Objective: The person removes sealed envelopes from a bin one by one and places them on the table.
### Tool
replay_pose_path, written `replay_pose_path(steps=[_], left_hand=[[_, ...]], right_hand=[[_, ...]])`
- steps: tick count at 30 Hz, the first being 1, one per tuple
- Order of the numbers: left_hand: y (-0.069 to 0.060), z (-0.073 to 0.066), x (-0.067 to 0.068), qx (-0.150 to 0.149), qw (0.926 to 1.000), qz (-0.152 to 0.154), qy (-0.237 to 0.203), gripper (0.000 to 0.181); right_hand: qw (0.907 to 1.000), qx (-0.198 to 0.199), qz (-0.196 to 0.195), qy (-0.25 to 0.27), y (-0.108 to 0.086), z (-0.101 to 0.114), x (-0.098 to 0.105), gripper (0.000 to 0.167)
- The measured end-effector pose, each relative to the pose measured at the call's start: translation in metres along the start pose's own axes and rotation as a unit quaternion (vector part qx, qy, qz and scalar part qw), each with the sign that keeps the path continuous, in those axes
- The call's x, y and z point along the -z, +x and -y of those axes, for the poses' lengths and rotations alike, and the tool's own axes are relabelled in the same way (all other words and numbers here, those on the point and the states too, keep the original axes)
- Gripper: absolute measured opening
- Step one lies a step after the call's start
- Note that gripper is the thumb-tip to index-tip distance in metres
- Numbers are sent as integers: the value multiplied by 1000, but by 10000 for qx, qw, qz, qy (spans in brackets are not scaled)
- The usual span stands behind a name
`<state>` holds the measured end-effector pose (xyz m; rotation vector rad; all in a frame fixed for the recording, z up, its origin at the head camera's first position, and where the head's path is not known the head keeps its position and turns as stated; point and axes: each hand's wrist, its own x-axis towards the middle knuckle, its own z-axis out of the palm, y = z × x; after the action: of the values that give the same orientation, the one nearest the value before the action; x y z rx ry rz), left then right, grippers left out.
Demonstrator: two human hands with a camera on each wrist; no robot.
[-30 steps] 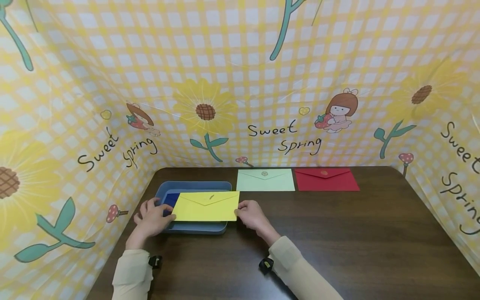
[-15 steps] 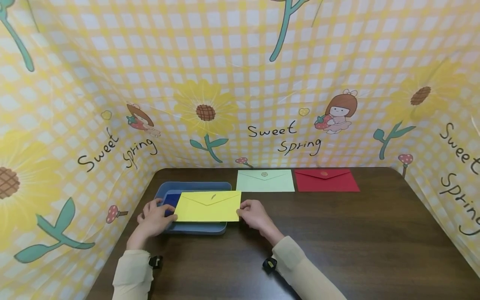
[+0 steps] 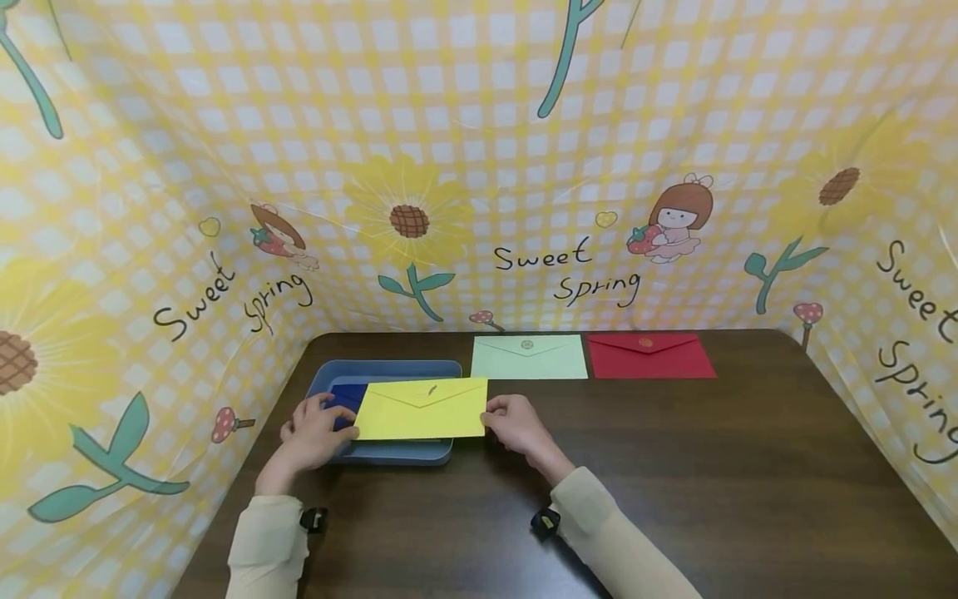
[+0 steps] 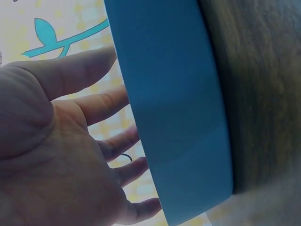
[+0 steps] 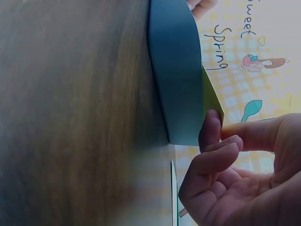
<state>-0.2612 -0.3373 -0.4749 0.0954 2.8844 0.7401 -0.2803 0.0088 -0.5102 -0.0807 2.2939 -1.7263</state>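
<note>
A yellow envelope, flap side up, lies over the blue tray and reaches past its right wall. My right hand pinches its right edge between thumb and fingers. In the right wrist view, the envelope's corner rises above the tray wall. At the opposite end, my left hand holds the lower left corner by thumb and index finger, its other fingers spread over the tray's left side. In the left wrist view the tray wall hides those fingertips. A dark blue envelope shows inside the tray, partly covered.
A mint green envelope and a red envelope lie side by side along the back of the brown wooden table. A yellow checked cloth stands behind and at both sides.
The yellow envelope has slid a little to the right, and more of the dark blue envelope shows. Both hands have shifted right with it.
</note>
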Motion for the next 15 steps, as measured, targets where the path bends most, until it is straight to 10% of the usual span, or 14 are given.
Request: replay_pose_path(steps=[15], left_hand=[[10,7,-10,-605,9979,-230,-70,32]], right_hand=[[10000,19,-64,-38,-1,-5,15,13]])
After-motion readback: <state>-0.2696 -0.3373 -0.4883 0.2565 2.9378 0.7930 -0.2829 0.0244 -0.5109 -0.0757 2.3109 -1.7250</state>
